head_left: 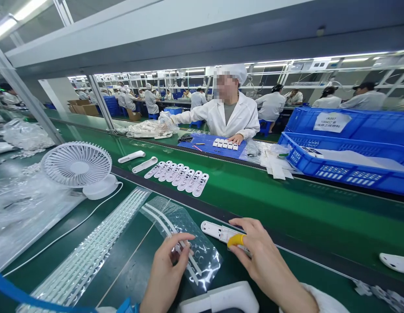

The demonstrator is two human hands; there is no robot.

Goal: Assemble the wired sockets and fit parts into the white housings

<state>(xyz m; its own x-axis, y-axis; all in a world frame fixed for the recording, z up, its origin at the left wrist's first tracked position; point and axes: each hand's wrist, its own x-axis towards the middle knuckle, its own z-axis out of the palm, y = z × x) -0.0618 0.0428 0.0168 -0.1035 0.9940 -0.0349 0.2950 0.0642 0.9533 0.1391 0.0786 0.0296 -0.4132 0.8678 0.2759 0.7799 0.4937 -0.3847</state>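
Observation:
My right hand (pixel 254 248), with a yellow cover on one finger, has its fingers around the near end of a long white plastic part (pixel 215 230) at the edge of the green belt. My left hand (pixel 172 261) is over a clear plastic sheet (pixel 202 256) with thin white strips; its thumb and forefinger curl towards each other, and whether anything is between them is too small to tell. Below my hands, at the bottom edge, rests a larger white device (pixel 224 300). Left of the sheet run long rows of pale strips (pixel 104 234).
On the green belt (pixel 254 191) lie several white oval parts (pixel 185 177) and two white handles (pixel 145 165). A white fan (pixel 80 167) with a cable stands left. Across the belt a person in white sits by a blue mat (pixel 205 145). Blue crates (pixel 345 161) stand right.

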